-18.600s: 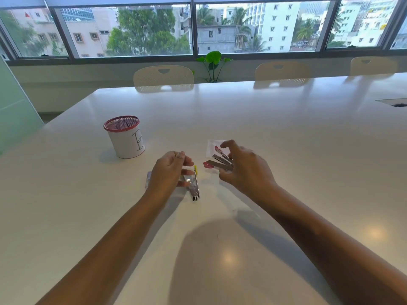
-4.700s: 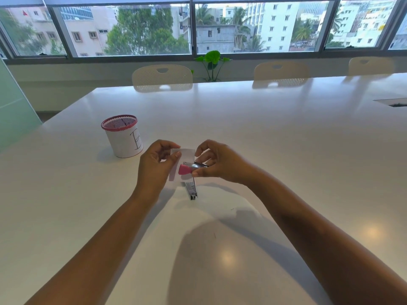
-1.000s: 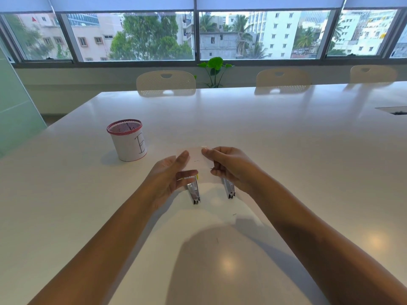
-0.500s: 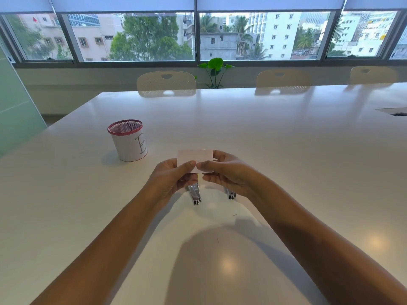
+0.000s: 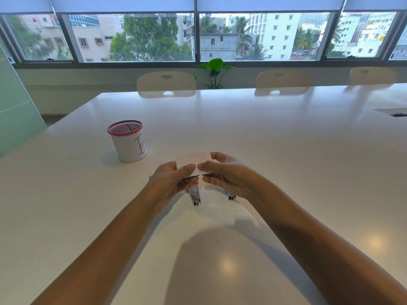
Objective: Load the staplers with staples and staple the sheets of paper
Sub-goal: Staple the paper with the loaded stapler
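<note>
A small white slip of paper is held up between both hands above the white table. My left hand pinches its lower left edge with thumb and fingers. My right hand pinches its right side. Beneath the hands two small metal staplers lie on the table: one stapler under my left hand, and the rear end of the other stapler shows below my right hand. Most of both staplers is hidden by the hands.
A white cup with a red mesh rim stands to the left, behind the hands. Chairs line the table's far edge under the windows, with a green plant behind. A cable hatch sits at far right.
The paper has been lifted from near the table and now stands up between both hands. The pink stapler that my right hand held earlier lies on the table.
</note>
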Motion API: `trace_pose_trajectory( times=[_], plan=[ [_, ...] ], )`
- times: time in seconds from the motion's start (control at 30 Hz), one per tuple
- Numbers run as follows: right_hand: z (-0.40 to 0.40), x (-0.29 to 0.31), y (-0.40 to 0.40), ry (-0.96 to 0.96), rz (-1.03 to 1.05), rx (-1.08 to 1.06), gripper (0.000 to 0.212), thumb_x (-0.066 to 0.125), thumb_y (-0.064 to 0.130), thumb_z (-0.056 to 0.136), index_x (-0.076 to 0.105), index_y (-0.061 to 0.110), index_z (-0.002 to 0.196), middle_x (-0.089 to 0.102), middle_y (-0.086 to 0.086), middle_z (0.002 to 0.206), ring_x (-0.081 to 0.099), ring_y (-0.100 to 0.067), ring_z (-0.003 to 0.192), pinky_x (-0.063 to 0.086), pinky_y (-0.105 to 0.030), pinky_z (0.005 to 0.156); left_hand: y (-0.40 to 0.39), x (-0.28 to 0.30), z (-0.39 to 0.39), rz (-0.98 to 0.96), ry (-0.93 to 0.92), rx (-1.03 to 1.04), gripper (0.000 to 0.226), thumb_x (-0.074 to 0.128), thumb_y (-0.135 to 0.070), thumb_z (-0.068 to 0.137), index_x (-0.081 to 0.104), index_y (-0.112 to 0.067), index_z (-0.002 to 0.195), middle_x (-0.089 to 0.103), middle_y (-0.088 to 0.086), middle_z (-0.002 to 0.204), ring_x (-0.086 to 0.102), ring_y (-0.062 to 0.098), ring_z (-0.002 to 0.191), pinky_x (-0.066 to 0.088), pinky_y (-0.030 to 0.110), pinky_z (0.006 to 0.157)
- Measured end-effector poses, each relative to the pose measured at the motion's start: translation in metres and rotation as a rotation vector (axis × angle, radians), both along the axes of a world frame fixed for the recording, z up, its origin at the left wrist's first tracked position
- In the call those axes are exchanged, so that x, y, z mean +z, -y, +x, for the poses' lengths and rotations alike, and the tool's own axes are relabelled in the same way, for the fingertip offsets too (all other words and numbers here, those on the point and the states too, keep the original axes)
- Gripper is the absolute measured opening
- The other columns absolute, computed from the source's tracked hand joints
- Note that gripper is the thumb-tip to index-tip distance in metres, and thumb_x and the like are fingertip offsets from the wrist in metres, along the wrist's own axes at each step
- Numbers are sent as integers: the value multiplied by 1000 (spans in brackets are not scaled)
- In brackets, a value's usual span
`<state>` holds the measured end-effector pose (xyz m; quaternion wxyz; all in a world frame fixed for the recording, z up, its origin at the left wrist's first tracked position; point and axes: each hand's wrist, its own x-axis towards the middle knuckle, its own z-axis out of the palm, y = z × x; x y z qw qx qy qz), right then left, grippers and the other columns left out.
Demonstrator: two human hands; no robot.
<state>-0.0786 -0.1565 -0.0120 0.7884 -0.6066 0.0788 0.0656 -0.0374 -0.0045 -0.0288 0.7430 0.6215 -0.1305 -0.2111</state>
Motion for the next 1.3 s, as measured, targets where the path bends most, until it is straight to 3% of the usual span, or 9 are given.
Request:
trace_pose_trajectory(
  times=[0.33, 0.63, 0.8, 0.9, 1.0, 1.07, 1.17, 1.23, 1.3],
  plan=[
    [1, -1, -1, -15, 25, -20, 31, 60, 2, 86, 49, 5, 115, 63, -8, 89, 62, -15, 73, 55, -16, 58, -1, -1, 0, 27, -7, -13, 28, 57, -9, 86, 56, 0, 113, 69, 11, 81, 67, 12, 63, 59, 23, 67],
    [2, -5, 0, 1, 19, 5, 38, 64, 4, 83, 50, 6, 118, 64, -9, 93, 65, -15, 73, 55, -17, 59, -1, -2, -3, 56, 7, -12, 27, 57, -11, 87, 57, -2, 113, 67, 11, 83, 67, 12, 64, 58, 21, 64],
    [5, -6, 1, -30, 63, -22, 22, 57, -2, 85, 52, 6, 106, 62, -10, 86, 61, -13, 67, 52, -16, 53, -2, -2, -2, 34, -14, 7, 14, 50, -11, 91, 58, -4, 100, 68, 6, 67, 65, 11, 57, 58, 22, 61],
    [7, -7, 4, -35, 51, -53, 19, 55, -6, 84, 53, 7, 98, 63, -11, 87, 59, -15, 71, 53, -15, 53, -4, -2, 1, 35, -11, 83, 21, 40, -14, 96, 58, -11, 87, 69, 4, 61, 64, 12, 54, 58, 22, 58],
    [8, -9, 6, -50, 14, -92, 20, 59, -5, 83, 52, 6, 97, 63, -13, 91, 60, -16, 73, 55, -16, 55, -4, -4, 6, 123, 53, 198, 26, 38, -15, 97, 59, -15, 82, 68, 9, 69, 64, 12, 53, 57, 22, 57],
    [10, -11, 7, -56, -1, -127, 21, 62, -4, 82, 53, 6, 98, 63, -13, 92, 62, -16, 70, 55, -16, 54, -6, -6, 11, 136, 90, 300, 29, 39, -9, 95, 59, -11, 74, 66, 5, 60, 61, 7, 47, 55, 20, 54],
    [13, -11, 10, -26, -91, -188, 19, 66, -1, 80, 55, 10, 92, 64, -11, 90, 65, -13, 62, 54, -15, 51, -17, -10, 22, 297, 345, 498, 34, 40, -8, 93, 59, -12, 65, 62, -5, 50, 56, 1, 45, 51, 20, 55],
    [13, -9, 13, 39, -190, -228, 20, 67, -1, 80, 55, 12, 89, 65, -9, 85, 65, -12, 62, 53, -15, 52, -26, -12, 26, 449, 528, 605, 30, 41, -12, 94, 58, -11, 68, 62, 2, 63, 55, 6, 56, 48, 25, 64],
    [14, -8, 16, 102, -291, -255, 21, 66, -2, 80, 54, 12, 89, 65, -7, 80, 65, -10, 58, 52, -16, 52, -32, -18, 30, 523, 598, 671, 27, 42, -14, 94, 60, -8, 75, 63, 8, 74, 56, 18, 67, 49, 30, 70]
  ],
)
